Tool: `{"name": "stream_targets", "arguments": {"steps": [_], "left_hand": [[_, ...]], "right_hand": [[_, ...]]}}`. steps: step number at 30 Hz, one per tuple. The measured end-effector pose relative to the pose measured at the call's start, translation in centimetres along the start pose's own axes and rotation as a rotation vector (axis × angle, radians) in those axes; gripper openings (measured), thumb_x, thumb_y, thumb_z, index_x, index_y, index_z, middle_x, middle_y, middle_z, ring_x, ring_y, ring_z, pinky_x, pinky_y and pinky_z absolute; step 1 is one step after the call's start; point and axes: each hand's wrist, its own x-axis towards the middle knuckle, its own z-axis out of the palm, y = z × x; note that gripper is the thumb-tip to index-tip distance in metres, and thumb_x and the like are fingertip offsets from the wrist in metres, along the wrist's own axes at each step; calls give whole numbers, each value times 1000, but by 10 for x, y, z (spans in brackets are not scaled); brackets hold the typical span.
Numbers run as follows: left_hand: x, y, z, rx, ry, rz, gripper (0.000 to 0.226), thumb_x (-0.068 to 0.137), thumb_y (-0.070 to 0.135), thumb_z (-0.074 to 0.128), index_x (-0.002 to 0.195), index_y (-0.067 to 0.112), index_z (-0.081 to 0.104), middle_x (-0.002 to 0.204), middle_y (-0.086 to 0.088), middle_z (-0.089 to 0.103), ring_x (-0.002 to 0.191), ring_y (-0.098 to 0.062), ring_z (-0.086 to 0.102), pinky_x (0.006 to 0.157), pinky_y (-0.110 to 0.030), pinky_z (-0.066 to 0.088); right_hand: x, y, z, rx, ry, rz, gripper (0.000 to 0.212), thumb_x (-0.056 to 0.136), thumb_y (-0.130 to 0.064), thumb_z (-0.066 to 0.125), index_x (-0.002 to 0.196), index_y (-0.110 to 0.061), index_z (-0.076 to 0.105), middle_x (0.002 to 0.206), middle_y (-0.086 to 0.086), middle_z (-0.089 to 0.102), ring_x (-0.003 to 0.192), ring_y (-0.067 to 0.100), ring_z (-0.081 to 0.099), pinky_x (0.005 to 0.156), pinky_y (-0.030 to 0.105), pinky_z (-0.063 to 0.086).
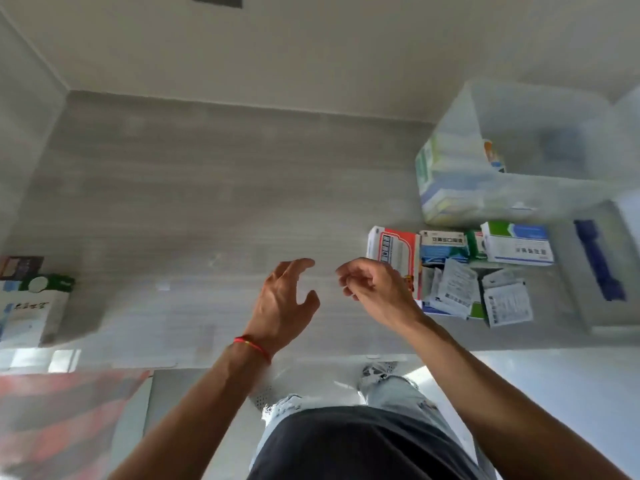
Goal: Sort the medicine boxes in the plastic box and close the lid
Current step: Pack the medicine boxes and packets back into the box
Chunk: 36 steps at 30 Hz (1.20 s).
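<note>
Both hands hover empty above the table (pixel 207 188): left hand (pixel 282 301) spread open, right hand (pixel 372 284) loosely curled, beside medicine boxes (pixel 460 251) fronting the plastic box (pixel 519 174).

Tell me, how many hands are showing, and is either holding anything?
2. The left hand hovers open over the table; the right hand, fingers curled, hovers beside the red-and-white box. Neither visibly holds anything.

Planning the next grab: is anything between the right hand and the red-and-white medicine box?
Nothing visible. The right hand hovers empty just left of the red-and-white medicine box, which lies at the near-left edge of the pile, in front of the plastic box.
</note>
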Motion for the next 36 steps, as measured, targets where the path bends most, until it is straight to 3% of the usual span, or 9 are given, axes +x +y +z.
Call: {"name": "stream_targets", "arguments": {"steps": [6,9,11,14,18,23,28,33,36], "left_hand": [[49,58,85,172,-188,-41,79,79,27,78,147,17,41,144,-12,47,131,-30,46,110,-40,41],[79,81,121,352,-272,-138,112,71,45,81,157,29,12,160,-15,15,146,-39,19,114,-55,35],[94,92,141,416,-261,-235,116,71,51,79,158,32,4,161,-16,9,147,-41,16,113,-59,35],[109,103,167,392,-189,-349,114,73,53,76,158,27,4,150,-17,26,136,-41,32,108,-54,40],[120,103,183,440,-182,-431,122,68,63,74,157,29,-3,144,-15,27,130,-40,37,100,-53,45],[124,113,175,416,-117,-476,121,60,58,81,155,30,11,133,-17,37,122,-41,45,96,-52,49],[104,143,125,193,-102,-373,112,62,49,85,153,34,22,117,-3,44,114,-24,52,92,-36,51],[92,217,72,35,-279,11,112,53,63,76,148,51,17,130,22,46,116,8,48,88,-11,43],[115,261,70,-75,-270,182,110,60,42,87,149,45,22,134,16,51,124,0,50,97,-20,50]], "right_hand": [[-19,99,-102,-52,134,-5,18,98,-24,66,109,-11,72,104,-1,78,91,13,75,85,33,62],[-21,137,-142,-92,103,-78,8,100,-24,63,103,-21,70,99,-15,72,86,-6,68,80,15,57],[-17,151,-162,-102,59,-113,8,100,-22,62,101,-27,68,96,-19,69,84,-13,64,75,6,51],[-9,162,-186,-72,1,-137,7,100,-27,61,103,-28,67,100,-13,71,91,-6,65,80,12,53],[3,164,-207,-45,-28,-176,31,104,-43,53,113,-19,69,104,-8,74,95,3,68,86,28,57],[8,164,-218,-6,-22,-174,19,101,-42,55,104,-29,67,99,-14,72,92,2,68,87,32,59],[6,138,-221,47,-18,-174,22,100,-35,61,116,-25,71,103,-17,73,94,0,70,89,32,59],[-4,74,-249,394,-125,-93,59,83,-68,57,131,-35,60,100,-8,76,92,15,75,78,43,64],[-9,48,-291,526,-178,-125,46,88,-63,54,123,-36,66,96,5,78,93,27,77,75,46,65]]}}
